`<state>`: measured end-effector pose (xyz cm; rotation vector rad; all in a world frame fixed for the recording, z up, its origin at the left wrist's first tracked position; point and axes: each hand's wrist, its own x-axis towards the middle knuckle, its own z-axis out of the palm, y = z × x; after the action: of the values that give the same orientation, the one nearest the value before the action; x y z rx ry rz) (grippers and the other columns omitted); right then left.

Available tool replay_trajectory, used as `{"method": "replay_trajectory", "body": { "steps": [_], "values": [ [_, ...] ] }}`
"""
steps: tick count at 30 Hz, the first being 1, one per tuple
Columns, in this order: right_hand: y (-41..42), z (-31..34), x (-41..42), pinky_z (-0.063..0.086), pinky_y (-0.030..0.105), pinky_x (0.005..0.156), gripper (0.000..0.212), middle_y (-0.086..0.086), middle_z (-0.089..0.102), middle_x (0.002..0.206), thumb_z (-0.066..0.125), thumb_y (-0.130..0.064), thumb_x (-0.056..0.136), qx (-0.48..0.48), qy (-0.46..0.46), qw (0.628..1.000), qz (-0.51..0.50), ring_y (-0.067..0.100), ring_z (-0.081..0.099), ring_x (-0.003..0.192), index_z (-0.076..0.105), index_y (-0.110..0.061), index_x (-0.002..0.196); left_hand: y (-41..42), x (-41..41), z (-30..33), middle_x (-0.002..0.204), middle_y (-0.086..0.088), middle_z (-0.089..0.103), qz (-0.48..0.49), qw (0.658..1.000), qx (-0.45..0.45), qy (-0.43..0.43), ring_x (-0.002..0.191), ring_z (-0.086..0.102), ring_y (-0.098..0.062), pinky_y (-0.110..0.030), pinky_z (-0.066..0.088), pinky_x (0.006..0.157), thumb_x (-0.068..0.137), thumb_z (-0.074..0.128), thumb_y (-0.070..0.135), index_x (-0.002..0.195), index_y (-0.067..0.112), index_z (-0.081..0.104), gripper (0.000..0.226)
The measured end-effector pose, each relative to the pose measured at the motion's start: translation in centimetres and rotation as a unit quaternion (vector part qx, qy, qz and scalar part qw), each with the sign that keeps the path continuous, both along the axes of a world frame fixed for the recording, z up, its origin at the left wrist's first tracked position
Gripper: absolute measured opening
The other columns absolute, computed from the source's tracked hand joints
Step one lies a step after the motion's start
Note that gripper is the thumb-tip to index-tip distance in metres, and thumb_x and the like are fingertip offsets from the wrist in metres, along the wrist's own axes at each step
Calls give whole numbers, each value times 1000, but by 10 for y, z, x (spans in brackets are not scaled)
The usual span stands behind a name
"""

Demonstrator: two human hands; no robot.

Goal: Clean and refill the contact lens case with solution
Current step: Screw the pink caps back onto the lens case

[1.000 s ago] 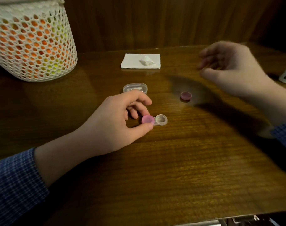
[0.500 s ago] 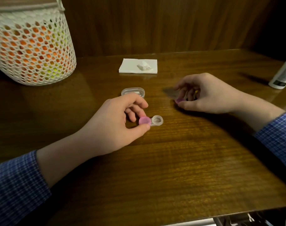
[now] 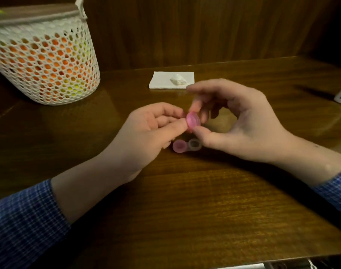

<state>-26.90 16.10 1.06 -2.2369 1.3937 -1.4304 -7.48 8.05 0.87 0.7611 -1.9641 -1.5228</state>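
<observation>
Above the glossy, dark-grained wooden table (image 3: pixel 185 210), both hands meet around a small round pink cap (image 3: pixel 193 120), translucent plastic, tilted on edge so its ridged face shows. The right hand (image 3: pixel 243 123) pinches it between a curled finger on top and the thumb below, the other fingers arched loosely behind. The left hand (image 3: pixel 146 133) touches the cap's near side with thumb and forefinger tips, the rest of its fingers folded in; whether it truly grips or only steadies I cannot tell. Just beneath them on the table lies the contact lens case (image 3: pixel 187 146), two joined round wells, the left one pink, the right one clear and uncapped. Farther back sits a square white paper napkin (image 3: pixel 161 80) with a crumpled white wad (image 3: pixel 178 79) on it. At far left stands a white lattice basket (image 3: pixel 49 61), orange and yellow-green showing through its holes. Blue checked sleeves (image 3: pixel 20 220) cover both forearms.
</observation>
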Motion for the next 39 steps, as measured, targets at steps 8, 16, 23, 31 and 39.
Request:
{"method": "replay_trajectory", "body": {
  "steps": [8,16,23,31,39],
  "values": [
    [2,3,1,54,36,74,57,5,73,102,82,-15,87,-50,-3,999,-18,21,69,92,52,-3,134,0,-2,1,96,-7,73,-20,991,117,55,71,60,-7,-21,52,62,74,68,26,119,8,67,48],
    [2,1,0,54,38,80,56,5,73,102,84,-10,83,-48,10,999,-17,19,69,93,56,-2,131,0,-2,3,93,-9,69,5,986,154,70,70,61,-7,-21,54,64,60,77,28,124,5,63,69],
    [3,2,2,54,35,83,59,2,73,103,85,-13,82,-36,18,999,-25,17,69,96,56,-3,132,0,2,2,91,-3,80,41,998,43,38,72,71,-8,-21,56,67,57,79,40,108,19,66,57],
    [3,0,0,54,23,81,51,-2,74,103,83,-23,84,5,22,999,-42,14,70,96,61,-8,127,2,5,-3,90,5,78,59,988,-134,42,83,75,-8,-16,57,72,74,79,23,96,19,76,23],
    [1,-2,-17,58,23,82,42,-5,76,96,83,-24,78,173,-35,984,-33,12,72,90,68,-20,117,-6,17,-7,102,9,68,24,942,-323,-90,84,61,-15,-34,53,67,82,77,29,99,30,75,17]
  ]
}}
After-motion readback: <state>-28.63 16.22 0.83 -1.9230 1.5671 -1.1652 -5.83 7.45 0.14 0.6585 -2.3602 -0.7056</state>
